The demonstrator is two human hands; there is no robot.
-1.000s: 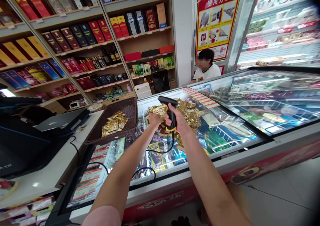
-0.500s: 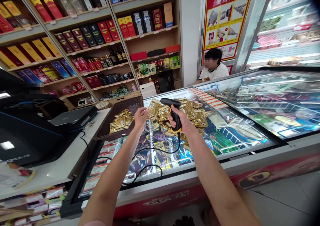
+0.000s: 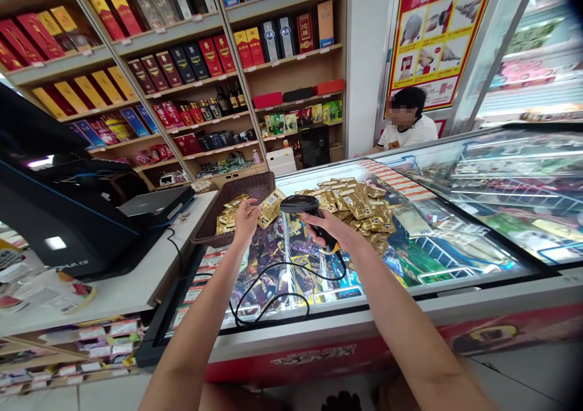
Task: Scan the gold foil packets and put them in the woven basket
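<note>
A gold foil packet (image 3: 272,207) is pinched in my left hand (image 3: 246,218), its printed label facing up near the basket's right edge. My right hand (image 3: 331,229) is wrapped round the handle of a black barcode scanner (image 3: 300,204), whose head is turned toward that packet. From the scanner a black cable (image 3: 282,264) loops over the glass top. A pile of gold packets (image 3: 355,201) lies on the glass beyond my right hand. More gold packets (image 3: 226,221) lie in the brown woven basket (image 3: 209,235) to the left of my left hand.
Under the glass of the chest freezer (image 3: 410,302) are colourful packaged goods. A white counter (image 3: 136,298) at left bears a black checkout machine (image 3: 86,241). Behind stand shelves (image 3: 204,86) of boxes and bottles. A person in a white shirt (image 3: 416,132) is at the freezer's far side.
My left hand has brought a gold packet away from the pile, leftward toward the basket. The scanner has swung left and tilted toward the packet. The view has shifted left.
</note>
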